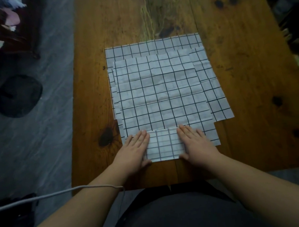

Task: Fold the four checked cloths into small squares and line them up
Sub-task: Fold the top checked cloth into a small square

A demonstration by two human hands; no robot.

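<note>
- Both hands lie flat, palms down: left hand [136, 150] on the left end of the folded cloth [164, 144], right hand [195, 141] on its right end, fingers straight and together, gripping nothing
- Pressing flat like this is, I judge, meant to set the creases; with a palm on each end the layers cannot spring open, and the middle is left bare so I can see whether the edges match
- Each thumb sits at the near edge of the folded cloth, seemingly to square that edge up
- That folded cloth is a small rectangle close to square, lying on top of the near end of the spread pile, close to the near edge of the wooden table [115, 23]
- Under it the top spread cloth [161, 93] lies open and creased; a second spread cloth [216, 95] peeks out on the right and a third spread cloth [151, 46] at the far side, stacked askew, which makes their edges easy to tell apart and lift one at a time
- Wood shows beyond the pile on the right and at the far end, where a row of squares could go
- By my reckoning one of four is folded or nearly so and three wait; whether this one needs another fold I cannot tell
- Next it would need sliding off the pile without opening, since it sits on the very cloth I must lift
</note>
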